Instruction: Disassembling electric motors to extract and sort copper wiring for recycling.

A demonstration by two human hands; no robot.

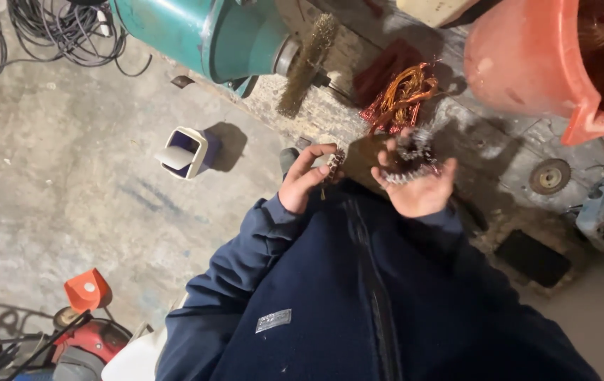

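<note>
At the workbench edge, head view: both hands sit close above the dark blue jacket point(358, 296). The left hand point(305, 182) has its fingers curled narrow, the tips pinching a small reddish wire piece point(335, 164) at the thumb side. The right hand point(418, 185) lies palm up, fingers half closed and cupping a spiky grey-and-red bundle of wire ends point(412, 156); the bundle rests on the palm, just beside the left fingertips but apart from them.

Beyond the hands, a tangle of copper wire point(402, 95) lies on the grimy bench point(485, 152), touching a dark red strip. A wire brush wheel point(307, 62) stands on the shaft of a teal motor point(206, 32), near the hands (whether it is turning cannot be told). An orange bucket point(527, 60) stands at upper right with more copper wire in it. On the concrete floor point(69, 183) are a small white bin point(185, 151), coiled black cables point(62, 28) and an orange cone-shaped part point(87, 289).

Judgement: the pinch should stay firm and at the fingertips, pulling the piece clear while the cupping palm holds the bundle level. The frayed ends look sharp; bare skin is at risk. Both sleeves should stay well away from the brush wheel.
</note>
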